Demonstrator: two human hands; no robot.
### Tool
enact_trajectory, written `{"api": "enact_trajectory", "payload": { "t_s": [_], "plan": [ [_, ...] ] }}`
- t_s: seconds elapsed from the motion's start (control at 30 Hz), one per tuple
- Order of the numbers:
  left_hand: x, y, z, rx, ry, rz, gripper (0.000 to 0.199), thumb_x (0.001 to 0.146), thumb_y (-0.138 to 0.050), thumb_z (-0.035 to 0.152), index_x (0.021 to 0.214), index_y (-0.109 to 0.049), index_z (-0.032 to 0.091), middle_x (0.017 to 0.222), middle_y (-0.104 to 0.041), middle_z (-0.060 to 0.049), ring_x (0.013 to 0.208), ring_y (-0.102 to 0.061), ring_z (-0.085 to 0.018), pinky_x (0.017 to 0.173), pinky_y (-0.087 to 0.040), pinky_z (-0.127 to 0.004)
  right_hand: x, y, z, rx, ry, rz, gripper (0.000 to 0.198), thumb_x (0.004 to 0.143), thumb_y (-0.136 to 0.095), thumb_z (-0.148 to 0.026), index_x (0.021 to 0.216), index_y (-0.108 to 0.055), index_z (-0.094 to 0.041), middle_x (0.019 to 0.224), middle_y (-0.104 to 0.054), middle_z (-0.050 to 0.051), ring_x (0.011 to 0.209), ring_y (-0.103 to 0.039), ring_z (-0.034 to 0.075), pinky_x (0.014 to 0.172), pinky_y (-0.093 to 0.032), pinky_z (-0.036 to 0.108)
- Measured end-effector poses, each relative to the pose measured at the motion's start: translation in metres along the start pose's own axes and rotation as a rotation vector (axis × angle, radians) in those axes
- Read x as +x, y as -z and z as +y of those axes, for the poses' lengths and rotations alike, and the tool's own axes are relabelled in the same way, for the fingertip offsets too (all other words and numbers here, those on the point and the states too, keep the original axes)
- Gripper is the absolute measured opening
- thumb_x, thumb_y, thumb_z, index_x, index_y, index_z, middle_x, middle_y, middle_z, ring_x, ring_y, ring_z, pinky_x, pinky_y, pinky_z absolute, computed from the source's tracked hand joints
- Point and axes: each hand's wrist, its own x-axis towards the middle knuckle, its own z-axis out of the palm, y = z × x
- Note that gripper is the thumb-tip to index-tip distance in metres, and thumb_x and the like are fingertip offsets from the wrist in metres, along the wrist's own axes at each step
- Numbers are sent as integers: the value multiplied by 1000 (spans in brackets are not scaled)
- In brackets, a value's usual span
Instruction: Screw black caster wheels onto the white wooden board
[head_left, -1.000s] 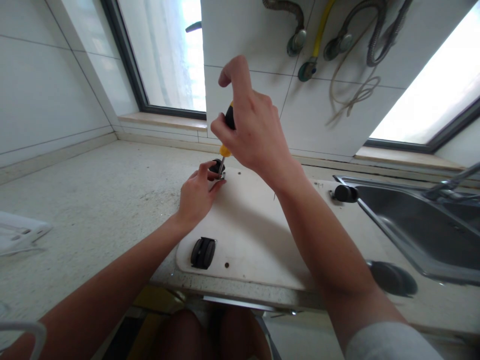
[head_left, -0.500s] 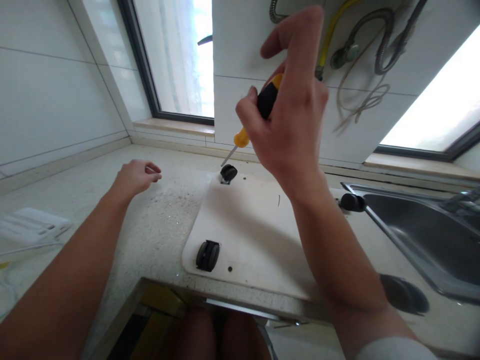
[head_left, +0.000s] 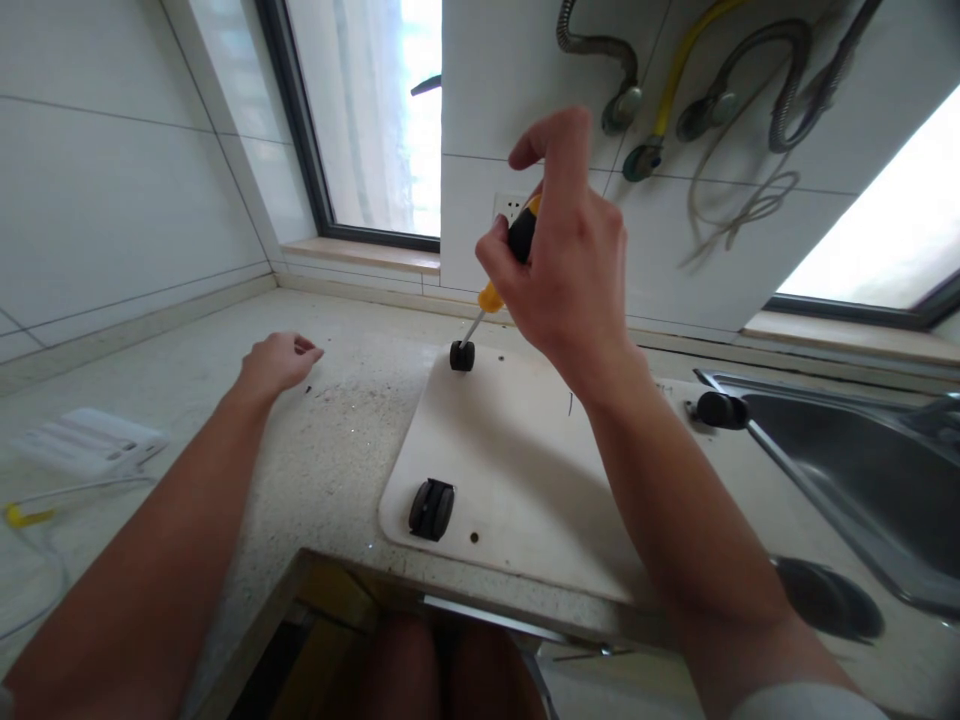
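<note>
My right hand (head_left: 574, 260) is wrapped round a yellow-and-black screwdriver (head_left: 491, 298), index finger raised and bent. Its shaft slants down to the left, and the tip meets the small black caster (head_left: 462, 356) at the far left corner of a white board (head_left: 525, 450); the exact contact point is hidden. The board lies flat with its casters upward. Another black caster (head_left: 433, 510) is at the near left corner, and one more caster (head_left: 721, 410) at the far right. My left hand (head_left: 277, 362) rests on the counter left of the board, fingers curled; whatever they hold is hidden.
A steel sink (head_left: 832, 440) is set in the counter on the right. A dark oval object (head_left: 829, 598) sits near my right forearm. Crumbs (head_left: 352, 395) litter the counter (head_left: 322, 480). A white flat package (head_left: 94, 440) lies at the left. Hoses (head_left: 795, 100) hang on the wall.
My right hand has come down and slightly left, bringing the screwdriver tip onto the far left caster, which now faces another way. The left hand has barely moved; the view has shifted a little.
</note>
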Motion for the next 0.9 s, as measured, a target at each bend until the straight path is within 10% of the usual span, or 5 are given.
{"api": "enact_trajectory", "payload": {
  "t_s": [0.17, 0.3, 0.67, 0.9],
  "plan": [
    [-25, -43, 93, -292, -346, -56, 43, 108, -56, 41, 146, -69, 25, 144, -77, -5, 125, -73, -23, 110, -59, -40, 2, 7, -3, -71, -12, -35, 31, 91, -51, -17, 119, -46, -30, 104, -69, 7, 85, -65, 26, 67, -38, 37],
    [-54, -91, 134, -631, -656, -114, 51, 104, -64, 34, 154, -66, 27, 149, -73, -10, 134, -70, -28, 115, -58, -48, 3, 11, -2, -120, -34, -129, 32, 90, -51, -17, 120, -46, -29, 97, -68, 7, 80, -64, 28, 67, -36, 39],
    [-69, -113, 134, -535, -656, 204, 48, 98, -62, 13, 144, -67, 24, 114, -68, -8, 103, -69, -24, 101, -63, -47, 2, -5, -5, -128, 2, -334, 35, 97, -47, -14, 130, -46, -25, 107, -71, 9, 84, -62, 25, 71, -35, 39],
    [-69, -118, 133, -540, -645, 201, 49, 93, -47, 5, 138, -60, 22, 132, -74, -12, 127, -70, -30, 114, -57, -57, -9, -33, 5, -169, 102, -422, 32, 110, -42, -19, 141, -49, -22, 129, -71, 10, 88, -62, 21, 72, -36, 36]
  ]
}}
